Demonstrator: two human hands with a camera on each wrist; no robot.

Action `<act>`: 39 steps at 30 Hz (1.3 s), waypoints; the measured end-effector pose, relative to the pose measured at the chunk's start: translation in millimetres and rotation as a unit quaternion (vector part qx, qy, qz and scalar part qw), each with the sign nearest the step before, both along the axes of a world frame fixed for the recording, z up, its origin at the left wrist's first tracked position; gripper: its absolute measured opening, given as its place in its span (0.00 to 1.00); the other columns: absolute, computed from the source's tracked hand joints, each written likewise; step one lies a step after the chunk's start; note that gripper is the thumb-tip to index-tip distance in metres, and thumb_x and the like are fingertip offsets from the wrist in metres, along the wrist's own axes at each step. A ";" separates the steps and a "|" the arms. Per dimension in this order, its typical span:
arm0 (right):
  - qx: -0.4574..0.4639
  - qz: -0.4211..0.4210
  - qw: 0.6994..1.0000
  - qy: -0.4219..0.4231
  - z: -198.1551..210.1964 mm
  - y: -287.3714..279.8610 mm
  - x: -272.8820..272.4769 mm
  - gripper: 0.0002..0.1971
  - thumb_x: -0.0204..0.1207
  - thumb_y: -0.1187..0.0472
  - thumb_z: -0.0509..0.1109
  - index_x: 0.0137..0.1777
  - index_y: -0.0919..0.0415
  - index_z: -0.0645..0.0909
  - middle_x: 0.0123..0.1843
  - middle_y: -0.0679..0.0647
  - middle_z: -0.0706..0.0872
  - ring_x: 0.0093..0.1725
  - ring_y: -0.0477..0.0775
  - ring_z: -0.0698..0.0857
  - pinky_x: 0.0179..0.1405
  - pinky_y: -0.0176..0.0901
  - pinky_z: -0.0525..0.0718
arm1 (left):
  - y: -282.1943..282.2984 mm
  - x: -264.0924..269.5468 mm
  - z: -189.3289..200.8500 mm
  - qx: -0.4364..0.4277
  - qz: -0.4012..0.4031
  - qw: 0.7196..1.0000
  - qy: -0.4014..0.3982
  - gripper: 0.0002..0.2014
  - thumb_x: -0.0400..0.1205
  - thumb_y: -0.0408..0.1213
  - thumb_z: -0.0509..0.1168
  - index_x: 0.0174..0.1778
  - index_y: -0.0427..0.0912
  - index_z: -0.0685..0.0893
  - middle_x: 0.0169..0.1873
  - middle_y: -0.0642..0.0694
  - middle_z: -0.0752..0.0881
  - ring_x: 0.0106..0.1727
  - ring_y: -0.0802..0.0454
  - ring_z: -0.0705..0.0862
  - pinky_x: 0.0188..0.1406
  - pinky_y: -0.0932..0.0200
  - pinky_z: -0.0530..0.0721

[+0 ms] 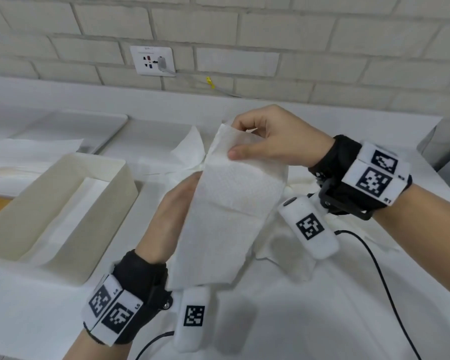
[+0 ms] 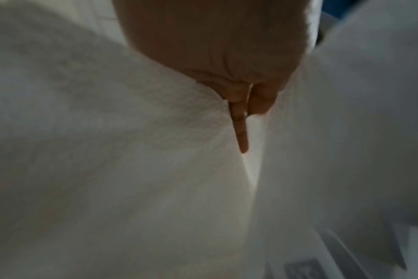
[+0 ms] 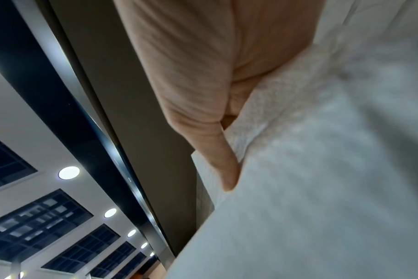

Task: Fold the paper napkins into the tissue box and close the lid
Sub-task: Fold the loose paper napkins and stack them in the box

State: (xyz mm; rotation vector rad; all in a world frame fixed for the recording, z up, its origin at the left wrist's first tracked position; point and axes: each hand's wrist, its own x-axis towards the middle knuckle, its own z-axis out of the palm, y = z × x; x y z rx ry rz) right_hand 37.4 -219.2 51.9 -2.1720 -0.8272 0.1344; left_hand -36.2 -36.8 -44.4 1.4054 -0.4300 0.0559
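While the napkin (image 1: 229, 203) hangs, left fingers (image 2: 241, 132) seem mostly hidden.

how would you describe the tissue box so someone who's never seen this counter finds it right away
Start at the wall socket on the brick wall, then drop to the white counter below and go left. The tissue box is the open cream rectangular tub left of the left hand. Unlike the soft flat napkins around it, it has rigid upright walls.
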 end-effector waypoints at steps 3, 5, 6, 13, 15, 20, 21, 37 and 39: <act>-0.025 -0.017 0.998 -0.054 -3.8 5.6 0.9 0.04 0.71 0.66 0.74 0.42 0.60 0.81 0.39 0.47 0.83 0.38 0.37 0.79 0.46 0.37 0.77 | 2.3 4.0 0.6 -0.071 -0.039 0.992 0.093 0.29 0.67 0.67 0.70 0.62 0.60 0.78 0.51 0.51 0.88 0.51 0.53 0.86 0.47 0.57 0.83; -0.032 -0.026 0.996 -0.085 -6.8 8.5 2.6 0.04 0.71 0.67 0.74 0.43 0.63 0.82 0.41 0.51 0.84 0.39 0.38 0.78 0.47 0.38 0.77 | 2.5 5.2 2.8 -0.025 -0.021 0.994 0.108 0.30 0.73 0.54 0.70 0.70 0.61 0.68 0.53 0.53 0.89 0.54 0.54 0.88 0.47 0.60 0.85; -0.025 -0.024 0.996 -0.088 -8.4 10.1 2.6 0.05 0.71 0.67 0.74 0.45 0.65 0.83 0.43 0.52 0.84 0.40 0.39 0.78 0.47 0.38 0.77 | 2.3 6.0 2.7 -0.002 -0.017 0.993 0.114 0.29 0.75 0.46 0.68 0.72 0.58 0.67 0.53 0.53 0.89 0.54 0.54 0.88 0.47 0.61 0.85; -0.033 -0.058 0.996 -0.058 -20.3 16.2 5.5 0.13 0.73 0.64 0.73 0.57 0.63 0.81 0.37 0.47 0.84 0.38 0.44 0.81 0.46 0.34 0.76 | -3.5 8.3 -10.1 0.075 0.021 0.985 0.155 0.06 0.84 0.34 0.62 0.53 0.41 0.83 0.44 0.50 0.91 0.45 0.53 0.90 0.39 0.64 0.84; -0.080 -0.040 0.994 -0.056 -22.9 13.0 7.5 0.09 0.72 0.64 0.73 0.52 0.65 0.83 0.45 0.55 0.88 0.45 0.49 0.83 0.48 0.37 0.76 | -0.8 8.8 -13.4 0.078 0.029 0.984 0.160 0.08 0.81 0.38 0.65 0.53 0.41 0.84 0.45 0.49 0.91 0.46 0.52 0.90 0.39 0.63 0.84; -0.060 -0.023 0.997 -0.047 -33.7 8.5 5.8 0.06 0.72 0.66 0.73 0.48 0.63 0.82 0.43 0.47 0.83 0.48 0.44 0.79 0.53 0.38 0.74 | 2.2 7.6 -15.1 0.056 0.013 0.984 0.168 0.08 0.80 0.39 0.65 0.52 0.42 0.84 0.43 0.49 0.92 0.44 0.52 0.90 0.38 0.63 0.85; -0.064 -0.021 0.997 -0.032 -34.4 8.1 5.7 0.05 0.72 0.65 0.73 0.46 0.60 0.82 0.42 0.45 0.82 0.46 0.42 0.80 0.52 0.36 0.74 | 2.2 7.4 -15.9 0.058 0.014 0.985 0.162 0.11 0.78 0.42 0.64 0.53 0.42 0.84 0.44 0.48 0.91 0.44 0.52 0.90 0.38 0.63 0.85; -0.096 -0.004 0.993 0.062 -23.8 7.9 6.0 0.07 0.72 0.65 0.74 0.45 0.71 0.85 0.39 0.42 0.82 0.34 0.37 0.80 0.34 0.23 0.74 | 0.0 10.5 -9.2 0.105 0.124 0.987 -0.017 0.14 0.75 0.54 0.65 0.56 0.71 0.81 0.54 0.56 0.86 0.47 0.49 0.87 0.46 0.53 0.86; -0.105 0.007 0.994 0.026 -21.2 9.3 4.4 0.08 0.72 0.66 0.74 0.45 0.71 0.86 0.42 0.40 0.80 0.38 0.40 0.80 0.38 0.26 0.73 | -0.5 11.3 -8.5 0.128 0.153 0.979 -0.028 0.09 0.77 0.54 0.65 0.50 0.65 0.85 0.47 0.54 0.87 0.45 0.50 0.85 0.45 0.54 0.84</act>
